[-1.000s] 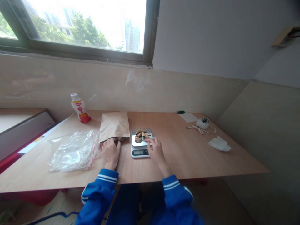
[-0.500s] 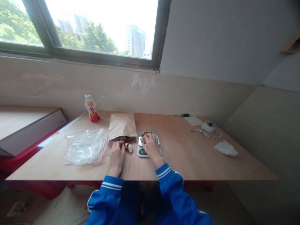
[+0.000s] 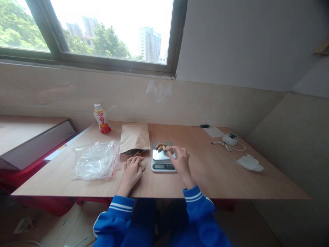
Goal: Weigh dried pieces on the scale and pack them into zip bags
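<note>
On the kitchen scale (image 3: 158, 156), several tan, lumpy dried pieces (image 3: 160, 146) lie together; their exact kind is too small to tell. My right hand (image 3: 183, 164) is at the plate's right side, thumb and forefinger closed around one piece at the edge of the pile. My left hand (image 3: 132, 171) rests on the table left of the scale, its bent fingers over a pale piece (image 3: 142, 165) that they partly hide. Just beyond it lies a brown paper pouch (image 3: 135, 137), its dark mouth facing me, with a brown piece (image 3: 138, 154) at the opening.
A clear zip bag (image 3: 95, 161) lies to the left, with a white and red bottle (image 3: 102, 119) behind it. Rightward are a white dome camera (image 3: 230, 138) with its cable, a crumpled white wrapper (image 3: 250, 163), a paper sheet (image 3: 213, 132) and a green-handled object (image 3: 205, 126).
My right hand has drawn back rightward from over the pile, uncovering the scale's plate and display. My left hand has shifted right, over the pale piece by the pouch.
</note>
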`<state>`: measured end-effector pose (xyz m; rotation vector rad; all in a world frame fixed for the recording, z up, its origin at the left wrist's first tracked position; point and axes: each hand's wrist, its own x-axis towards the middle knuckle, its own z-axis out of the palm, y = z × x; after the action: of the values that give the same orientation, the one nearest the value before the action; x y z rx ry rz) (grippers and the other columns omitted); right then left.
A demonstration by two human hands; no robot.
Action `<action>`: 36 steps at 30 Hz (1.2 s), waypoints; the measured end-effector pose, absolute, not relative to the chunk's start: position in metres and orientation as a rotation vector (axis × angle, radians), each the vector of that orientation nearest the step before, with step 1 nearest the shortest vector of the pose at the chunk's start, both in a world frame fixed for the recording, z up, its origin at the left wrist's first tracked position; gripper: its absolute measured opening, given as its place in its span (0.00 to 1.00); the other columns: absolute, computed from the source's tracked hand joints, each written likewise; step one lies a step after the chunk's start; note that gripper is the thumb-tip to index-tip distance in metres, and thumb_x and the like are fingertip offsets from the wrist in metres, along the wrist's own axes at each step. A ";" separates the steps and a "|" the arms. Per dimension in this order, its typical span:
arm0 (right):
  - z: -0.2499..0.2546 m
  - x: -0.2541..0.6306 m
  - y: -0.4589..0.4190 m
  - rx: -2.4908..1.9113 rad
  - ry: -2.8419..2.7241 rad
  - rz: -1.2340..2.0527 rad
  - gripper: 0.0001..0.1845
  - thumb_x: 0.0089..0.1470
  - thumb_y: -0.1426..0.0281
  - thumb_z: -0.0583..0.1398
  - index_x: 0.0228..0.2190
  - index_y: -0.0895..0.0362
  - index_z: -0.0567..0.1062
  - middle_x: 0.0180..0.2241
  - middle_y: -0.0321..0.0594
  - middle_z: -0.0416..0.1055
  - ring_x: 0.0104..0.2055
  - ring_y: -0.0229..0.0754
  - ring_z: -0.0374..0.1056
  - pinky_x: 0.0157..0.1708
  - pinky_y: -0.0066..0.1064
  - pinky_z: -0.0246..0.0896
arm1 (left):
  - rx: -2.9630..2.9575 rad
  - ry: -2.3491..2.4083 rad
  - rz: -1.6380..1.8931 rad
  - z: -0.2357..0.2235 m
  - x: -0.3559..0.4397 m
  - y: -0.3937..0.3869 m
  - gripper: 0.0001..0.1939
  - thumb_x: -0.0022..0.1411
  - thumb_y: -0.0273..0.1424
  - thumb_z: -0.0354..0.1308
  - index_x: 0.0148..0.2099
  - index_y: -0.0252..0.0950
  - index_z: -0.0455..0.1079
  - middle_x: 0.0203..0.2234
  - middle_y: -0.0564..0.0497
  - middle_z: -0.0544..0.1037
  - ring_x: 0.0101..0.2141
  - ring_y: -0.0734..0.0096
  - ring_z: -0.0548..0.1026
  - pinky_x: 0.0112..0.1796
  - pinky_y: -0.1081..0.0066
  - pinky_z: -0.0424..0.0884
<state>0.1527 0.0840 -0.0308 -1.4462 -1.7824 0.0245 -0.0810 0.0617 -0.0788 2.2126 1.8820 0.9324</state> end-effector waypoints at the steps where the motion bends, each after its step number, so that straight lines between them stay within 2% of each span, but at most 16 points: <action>1: -0.035 0.168 0.083 -1.506 -1.701 0.010 0.09 0.56 0.65 0.56 0.37 0.53 0.73 0.36 0.39 0.75 0.40 0.47 0.62 0.42 0.37 0.49 | 2.208 1.875 0.901 -0.077 -0.080 0.061 0.21 0.56 0.23 0.45 0.50 0.40 0.68 0.49 0.46 0.72 0.52 0.55 0.64 0.49 0.55 0.60; 7: -0.083 0.233 0.070 -1.817 -1.600 -0.002 0.10 0.54 0.66 0.54 0.34 0.55 0.74 0.35 0.43 0.75 0.40 0.51 0.61 0.39 0.39 0.50 | 2.194 1.891 0.870 -0.073 -0.078 0.060 0.19 0.58 0.28 0.47 0.51 0.41 0.68 0.47 0.46 0.74 0.51 0.55 0.65 0.49 0.55 0.59; 11: -0.101 0.235 0.058 -1.786 -1.657 0.016 0.11 0.54 0.67 0.54 0.38 0.53 0.73 0.40 0.43 0.72 0.42 0.50 0.61 0.40 0.40 0.52 | 2.126 1.974 0.981 -0.073 -0.079 0.062 0.16 0.58 0.32 0.50 0.49 0.40 0.69 0.45 0.46 0.75 0.48 0.54 0.67 0.47 0.56 0.60; 14: -0.106 0.233 0.055 -1.742 -1.623 0.010 0.13 0.56 0.64 0.52 0.40 0.52 0.73 0.45 0.45 0.68 0.46 0.52 0.60 0.42 0.44 0.54 | 2.106 1.904 1.066 -0.069 -0.072 0.064 0.18 0.59 0.32 0.49 0.52 0.41 0.66 0.46 0.47 0.74 0.48 0.56 0.67 0.47 0.58 0.60; 17: -0.107 0.236 0.055 -1.729 -1.564 0.036 0.15 0.58 0.62 0.51 0.38 0.54 0.74 0.44 0.47 0.67 0.46 0.54 0.60 0.41 0.45 0.56 | 2.113 1.793 1.121 -0.064 -0.056 0.072 0.22 0.60 0.32 0.51 0.57 0.40 0.60 0.46 0.47 0.75 0.49 0.59 0.67 0.48 0.60 0.59; 24: -0.104 0.238 0.051 -1.676 -1.580 0.109 0.14 0.59 0.62 0.50 0.38 0.53 0.73 0.43 0.47 0.66 0.45 0.52 0.60 0.42 0.46 0.58 | 2.250 1.679 1.014 -0.056 -0.025 0.101 0.11 0.60 0.34 0.53 0.45 0.40 0.67 0.41 0.48 0.76 0.45 0.59 0.68 0.45 0.62 0.61; 27: -0.103 0.237 0.051 -1.681 -1.562 0.099 0.14 0.60 0.62 0.50 0.37 0.53 0.73 0.43 0.47 0.66 0.46 0.53 0.60 0.41 0.46 0.59 | 2.308 1.748 0.985 -0.058 -0.023 0.105 0.12 0.61 0.37 0.54 0.45 0.40 0.67 0.39 0.48 0.76 0.45 0.59 0.69 0.44 0.62 0.61; 31: -0.104 0.237 0.051 -1.689 -1.554 0.077 0.15 0.60 0.62 0.49 0.37 0.53 0.73 0.43 0.47 0.65 0.46 0.53 0.60 0.41 0.45 0.58 | 2.415 1.804 0.942 -0.061 -0.022 0.104 0.15 0.62 0.40 0.53 0.48 0.41 0.68 0.43 0.47 0.76 0.47 0.57 0.67 0.45 0.62 0.60; 36: -0.106 0.237 0.052 -1.709 -1.543 0.061 0.16 0.60 0.62 0.48 0.39 0.55 0.71 0.44 0.48 0.64 0.46 0.53 0.60 0.42 0.45 0.58 | 2.466 1.813 0.952 -0.058 -0.017 0.097 0.15 0.65 0.38 0.47 0.51 0.41 0.67 0.44 0.47 0.75 0.46 0.59 0.68 0.43 0.63 0.60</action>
<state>0.2371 0.0518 -0.1058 -1.7090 -1.5430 0.0607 -0.0172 0.0973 -0.0577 2.4656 1.8126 0.9520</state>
